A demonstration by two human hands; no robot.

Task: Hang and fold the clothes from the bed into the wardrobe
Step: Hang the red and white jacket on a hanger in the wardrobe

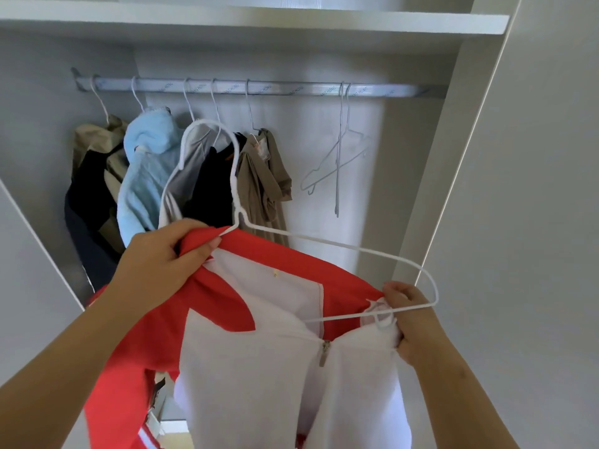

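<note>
1. A person holds a red-and-white zip-front jacket (pixel 214 306) up before an open white wardrobe (pixel 421 163), with a white wire hanger (pixel 325 242) partly inside its neck opening.
2. The left hand (pixel 162 257) grips the red shoulder fabric, fingers curled round it where one hanger arm enters the cloth.
3. The right hand (pixel 409 322) pinches bunched white fabric against the hanger's lower wire; the hanger's arm on that side shows bare above the jacket.
4. Behind, a row of hung garments (pixel 149 170), beige, light blue, grey, black and khaki, fills the metal rail (pixel 291 89), with two bare wire hangers (pixel 338 157) well apart to the right.
</note>
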